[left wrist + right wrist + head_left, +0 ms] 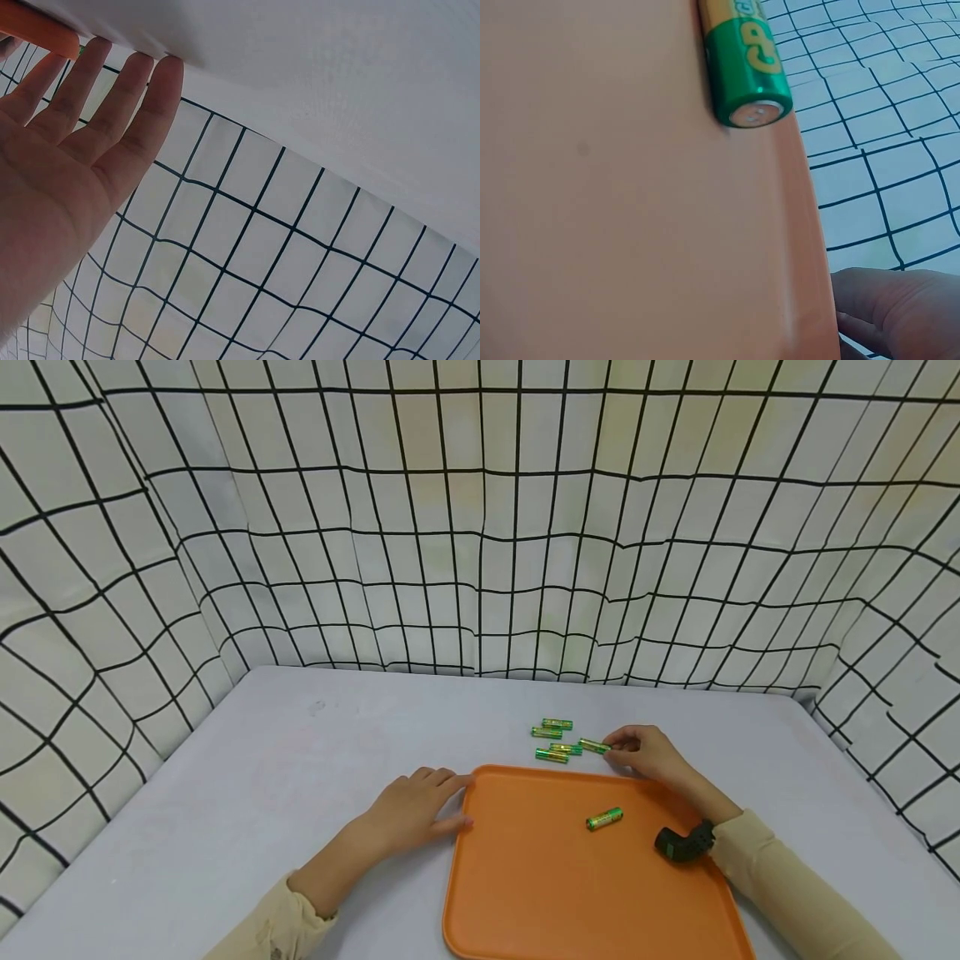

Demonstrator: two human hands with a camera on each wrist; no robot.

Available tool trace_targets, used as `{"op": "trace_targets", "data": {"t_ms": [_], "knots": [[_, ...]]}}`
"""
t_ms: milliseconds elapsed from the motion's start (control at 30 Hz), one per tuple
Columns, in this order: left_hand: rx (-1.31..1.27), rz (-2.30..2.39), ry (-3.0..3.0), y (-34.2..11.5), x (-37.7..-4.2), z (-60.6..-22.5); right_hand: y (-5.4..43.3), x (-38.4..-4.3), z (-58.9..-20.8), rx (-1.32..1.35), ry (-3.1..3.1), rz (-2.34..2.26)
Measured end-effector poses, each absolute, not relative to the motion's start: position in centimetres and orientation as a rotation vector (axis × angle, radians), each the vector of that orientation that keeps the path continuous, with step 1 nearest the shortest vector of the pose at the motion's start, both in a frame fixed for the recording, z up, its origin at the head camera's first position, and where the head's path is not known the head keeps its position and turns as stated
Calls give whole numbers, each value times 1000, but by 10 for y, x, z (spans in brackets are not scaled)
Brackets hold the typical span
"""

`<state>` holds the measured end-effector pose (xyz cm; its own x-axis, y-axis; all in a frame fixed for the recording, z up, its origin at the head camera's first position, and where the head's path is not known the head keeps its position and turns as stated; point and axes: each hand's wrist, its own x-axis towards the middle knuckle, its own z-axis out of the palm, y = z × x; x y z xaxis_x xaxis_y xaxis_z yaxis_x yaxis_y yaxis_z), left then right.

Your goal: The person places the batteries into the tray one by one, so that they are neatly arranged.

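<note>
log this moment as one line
left hand: touches tray | right hand: pinches battery | on tray: another battery | beyond tray: four more batteries

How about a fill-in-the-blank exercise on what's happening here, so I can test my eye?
The tray is coloured ____.
Exactly ____ battery lies on the tray.
The person's ____ hand pinches another battery beyond the tray's far edge.

Missing words: orange; one; right.

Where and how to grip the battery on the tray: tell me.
Pinch the battery at mid-length, ideally from straight above, closing across its long sides: it is a slim cylinder lying on its side, with bare tray around it. An off-centre push might roll it.
</note>
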<state>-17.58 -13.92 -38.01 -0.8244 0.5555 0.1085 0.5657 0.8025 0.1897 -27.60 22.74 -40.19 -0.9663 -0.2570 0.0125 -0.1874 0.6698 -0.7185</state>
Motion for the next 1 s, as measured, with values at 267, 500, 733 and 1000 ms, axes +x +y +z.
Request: {"op": "trace_targets", "data": {"t_ms": [267,500,733,1000], "knots": [[-918,-333,-2933,-138,-177,-381,230,-275,-402,-382,2787,-1201],[-918,-347,-2930,-136,-176,-381,232,-275,-401,-380,2788,-1219],[-914,-338,-2929,-136,-176,-380,235,-275,-400,-368,2781,-1240],[-914,-345,-2947,-138,-176,-381,236,-274,-401,-362,2739,-1269]]}}
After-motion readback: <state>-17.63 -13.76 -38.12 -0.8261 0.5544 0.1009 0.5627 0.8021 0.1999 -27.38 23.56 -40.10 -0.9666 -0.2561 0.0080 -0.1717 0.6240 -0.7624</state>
